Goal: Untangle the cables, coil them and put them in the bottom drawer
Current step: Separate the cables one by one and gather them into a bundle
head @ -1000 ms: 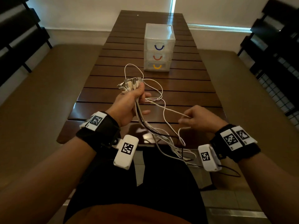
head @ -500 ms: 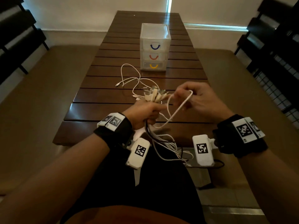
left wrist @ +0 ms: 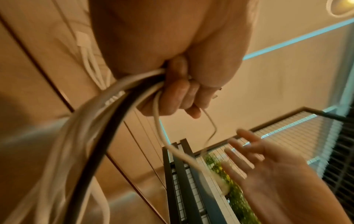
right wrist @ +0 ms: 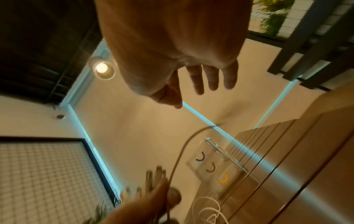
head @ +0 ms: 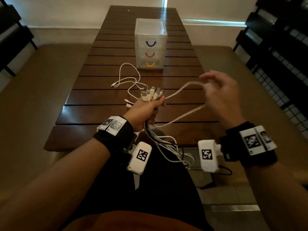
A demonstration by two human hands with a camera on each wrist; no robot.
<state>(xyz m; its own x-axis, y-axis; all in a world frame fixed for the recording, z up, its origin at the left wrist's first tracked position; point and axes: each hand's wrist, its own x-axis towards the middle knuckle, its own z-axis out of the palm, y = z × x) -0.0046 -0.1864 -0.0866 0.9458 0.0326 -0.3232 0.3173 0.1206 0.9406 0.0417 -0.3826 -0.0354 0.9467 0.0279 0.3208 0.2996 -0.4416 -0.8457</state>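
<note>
My left hand (head: 147, 110) grips a bundle of white cables and one black one (head: 152, 95), their plugs fanned out above the fist and the tails hanging off the table's near edge into my lap. From below, the fist (left wrist: 178, 94) is clenched round the cable bundle (left wrist: 107, 109). One white cable loop (head: 185, 88) arcs from the fist toward my right hand (head: 216, 87), whose fingers (right wrist: 212, 78) are spread and straight and grip nothing. The clear drawer unit (head: 150, 42) stands further back; its bottom drawer (head: 150, 64), with a yellow handle, is closed.
Another white cable (head: 128, 79) lies loose on the slatted wooden table (head: 93, 100) between the drawers and my left hand. Padded benches run along both sides. Dark slatted chair backs (head: 280, 52) stand at the right and left edges.
My right hand has swung right and away from the left fist, and its fingers have opened off the white loop they pinched. The loop now stretches wider. The left hand keeps its grip.
</note>
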